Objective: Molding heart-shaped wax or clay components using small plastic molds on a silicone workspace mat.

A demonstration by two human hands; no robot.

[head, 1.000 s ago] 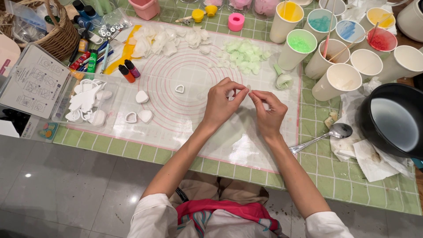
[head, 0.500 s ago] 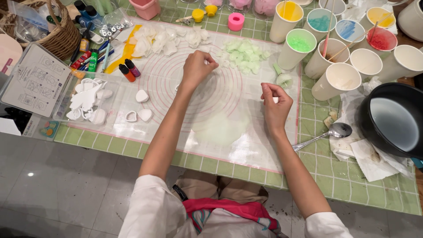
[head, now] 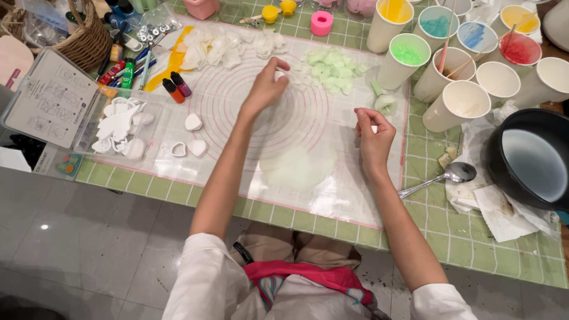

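Head view, looking down: the left hand (head: 267,86) reaches to the far side of the translucent mat (head: 237,127), fingers closed on a small white piece (head: 280,75), seemingly setting it beside the white petals (head: 225,47). The right hand (head: 373,136), curled, pinches another bit. Next calls for a gentle release.

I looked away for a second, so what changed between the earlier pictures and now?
The left hand left the right hand at mat centre and reached up toward the white petals, pinching a small white piece. The right hand drifted right, keeping its own bit. Cups, spoon and pan stayed put.
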